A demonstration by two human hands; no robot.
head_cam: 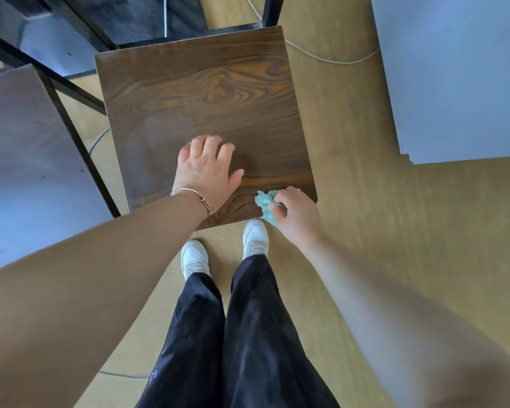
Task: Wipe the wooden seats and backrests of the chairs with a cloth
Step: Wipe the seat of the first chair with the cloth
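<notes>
My right hand (299, 214) pinches crumpled teal cloth (266, 206), pressed on near right corner of dark brown wood-grain chair seat (200, 98). My left hand (206, 169) flat, fingers spread, palm down on seat, holding nothing. Thin silver bangle (193, 195) on left wrist.

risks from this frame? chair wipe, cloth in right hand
1. The cloth is bunched small in the right hand at the near right corner of the seat, so strokes may leave much of the wood unwiped.
2. The left hand lies flat on the seat and could block the wipe path.
3. A cable lies on the floor beyond the chair; a possible snag hazard.
</notes>
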